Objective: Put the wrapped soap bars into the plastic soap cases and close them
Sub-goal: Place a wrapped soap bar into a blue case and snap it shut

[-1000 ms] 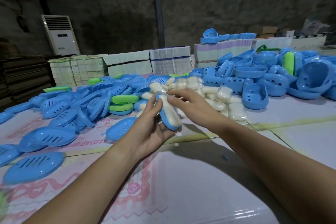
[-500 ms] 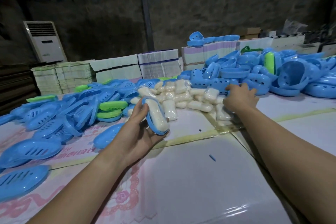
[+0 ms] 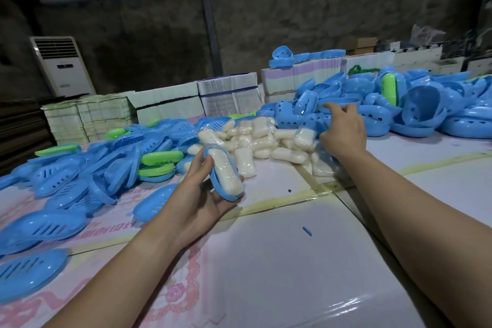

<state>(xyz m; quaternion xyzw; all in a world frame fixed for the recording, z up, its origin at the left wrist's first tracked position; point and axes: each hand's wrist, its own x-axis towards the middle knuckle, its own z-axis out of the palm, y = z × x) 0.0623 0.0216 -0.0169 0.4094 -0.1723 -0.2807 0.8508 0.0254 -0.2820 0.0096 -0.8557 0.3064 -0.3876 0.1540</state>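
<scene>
Nearest the camera, a bare white table top with a pink flower pattern was seen, and both bare forearms were stretched out over it. A little further on, a blue oval plastic soap case half was held up off the table in the left hand. The palm was turned up, the thumb was pressed on the near rim, and the fingers were curled under the far side, so the case half was gripped, tipped up on its edge. A white soap bar wrapped in clear plastic was lying inside it, and no lid was on it yet. Past that, a heap of wrapped white soap bars was piled in the middle of the table. To the left, many flat blue slotted lids were spread out, with a few green lids among them. Further back on the right, the right hand was reached out to the edge of a big pile of deep blue case halves. Its fingers were bent and partly spread over the pile, and it could not be told if anything was held. It was judged that a matching half was being fetched. To do this well, the filled half should be kept level so the soap is not dropped, and the rims should be lined up all round before they are pressed shut.
</scene>
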